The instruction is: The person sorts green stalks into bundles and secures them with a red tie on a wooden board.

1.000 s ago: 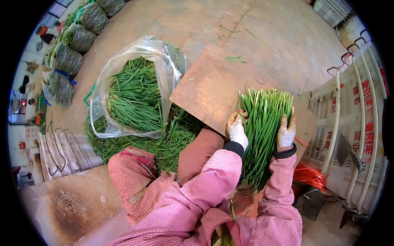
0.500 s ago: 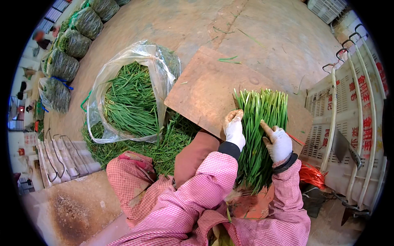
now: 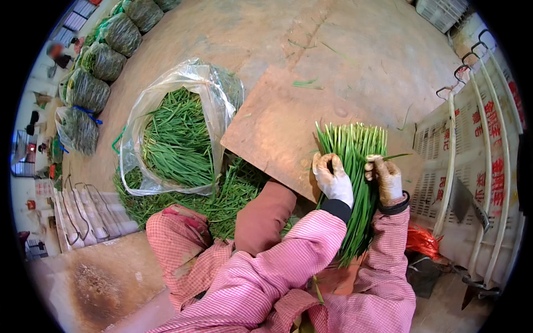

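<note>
A thick bundle of garlic chives (image 3: 355, 147) lies on a brown board (image 3: 277, 116), pale cut ends pointing away from me and green leaves hanging over the near edge toward my lap. My left hand (image 3: 335, 180), in a stained white glove, is curled against the bundle's left side, thumb and forefinger bent into a ring. On the right side my right hand (image 3: 386, 178), also gloved, pinches a loose chive leaf (image 3: 401, 156) that sticks out to the right. Its fingertips are close to the bundle's right edge.
Left of the board stands a clear plastic bag (image 3: 133, 141) full of chives, with loose greens (image 3: 222, 202) around it. White plastic crates (image 3: 433, 144) stand at right, a flat metal blade (image 3: 461, 200) against them. Red ties (image 3: 422, 240) lie beside my right arm. Filled bags (image 3: 89, 89) line the far left.
My left hand has moved right and nearer, curling against the bundle. The right hand has risen off the leaves to the bundle's right edge and now pinches a single leaf.
</note>
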A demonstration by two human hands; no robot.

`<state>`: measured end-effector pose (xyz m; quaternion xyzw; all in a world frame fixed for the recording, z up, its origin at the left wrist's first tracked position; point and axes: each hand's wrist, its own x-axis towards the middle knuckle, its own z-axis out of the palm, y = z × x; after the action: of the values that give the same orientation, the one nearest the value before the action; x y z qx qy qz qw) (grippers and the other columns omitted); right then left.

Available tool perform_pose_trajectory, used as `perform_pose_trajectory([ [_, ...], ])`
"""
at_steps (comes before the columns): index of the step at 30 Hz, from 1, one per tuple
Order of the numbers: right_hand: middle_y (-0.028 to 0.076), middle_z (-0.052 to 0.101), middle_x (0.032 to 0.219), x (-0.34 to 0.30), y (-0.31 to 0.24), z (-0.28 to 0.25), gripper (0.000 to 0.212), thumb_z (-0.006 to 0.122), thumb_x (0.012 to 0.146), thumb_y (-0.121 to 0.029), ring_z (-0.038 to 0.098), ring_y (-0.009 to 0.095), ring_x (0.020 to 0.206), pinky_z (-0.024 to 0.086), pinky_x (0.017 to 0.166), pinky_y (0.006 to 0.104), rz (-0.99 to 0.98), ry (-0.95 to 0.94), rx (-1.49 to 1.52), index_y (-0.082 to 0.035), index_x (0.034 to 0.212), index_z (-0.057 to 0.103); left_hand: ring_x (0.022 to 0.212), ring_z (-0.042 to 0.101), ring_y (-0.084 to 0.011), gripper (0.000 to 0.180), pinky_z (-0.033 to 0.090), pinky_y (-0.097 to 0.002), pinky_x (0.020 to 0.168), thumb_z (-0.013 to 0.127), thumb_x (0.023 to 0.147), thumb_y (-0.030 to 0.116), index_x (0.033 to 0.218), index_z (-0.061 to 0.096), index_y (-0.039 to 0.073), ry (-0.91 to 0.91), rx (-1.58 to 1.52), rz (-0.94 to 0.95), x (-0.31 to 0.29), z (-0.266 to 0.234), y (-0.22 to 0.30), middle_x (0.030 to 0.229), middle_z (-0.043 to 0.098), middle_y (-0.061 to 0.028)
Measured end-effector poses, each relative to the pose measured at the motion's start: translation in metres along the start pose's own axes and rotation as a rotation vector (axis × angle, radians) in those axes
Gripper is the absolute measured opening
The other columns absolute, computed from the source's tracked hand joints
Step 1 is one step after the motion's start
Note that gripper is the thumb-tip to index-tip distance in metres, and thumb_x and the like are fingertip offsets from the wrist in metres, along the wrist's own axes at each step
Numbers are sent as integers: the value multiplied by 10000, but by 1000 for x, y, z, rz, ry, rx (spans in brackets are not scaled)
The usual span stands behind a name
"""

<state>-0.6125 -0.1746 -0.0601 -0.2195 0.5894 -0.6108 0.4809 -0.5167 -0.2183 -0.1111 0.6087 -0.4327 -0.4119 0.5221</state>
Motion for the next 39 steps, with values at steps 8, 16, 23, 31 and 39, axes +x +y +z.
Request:
perform_pose_trajectory([
  [8, 55, 569, 667, 32, -50, 39, 262, 494, 840, -226, 512, 104, 543, 407, 481, 215, -354, 28, -120, 25, 837, 571, 1003, 420, -309, 150, 270, -430, 861, 461, 806, 190, 910, 483, 84, 31, 482, 240, -14, 16, -11, 1118, 440, -153],
  [16, 95, 582, 918, -8, -112, 98, 460, 488, 778, -5, 534, 96, 696, 430, 616, 193, -365, -257, -459, -47, 1220, 365, 941, 459, -308, 171, 348, -377, 839, 525, 780, 169, 910, 530, 58, 27, 136, 193, 2, 11, -38, 1017, 500, -142],
  [23, 132, 527, 488, -27, 38, -128, 394, 503, 798, -300, 475, 205, 348, 375, 330, 312, 541, 544, -499, 57, 633, 522, 656, 466, -70, 57, 397, -206, 625, 553, 771, 50, 816, 551, 13, -217, -181, -194, 37, -18, -30, 739, 536, -3],
  [31, 155, 605, 794, 37, 93, -164, 159, 526, 723, -154, 575, 248, 679, 445, 617, 345, 378, 516, -1111, -54, 810, 614, 681, 505, -112, 93, 418, -236, 656, 557, 771, 85, 830, 558, 14, -351, -152, -99, 48, -28, -16, 769, 557, -30],
  [39, 126, 598, 706, 27, 35, -95, 24, 521, 765, -43, 519, 121, 444, 353, 357, 202, -46, 542, 9, -36, 743, 514, 524, 457, -15, 76, 320, -136, 398, 540, 801, 130, 865, 545, 89, -289, -442, -519, 53, -33, -19, 756, 600, -6],
])
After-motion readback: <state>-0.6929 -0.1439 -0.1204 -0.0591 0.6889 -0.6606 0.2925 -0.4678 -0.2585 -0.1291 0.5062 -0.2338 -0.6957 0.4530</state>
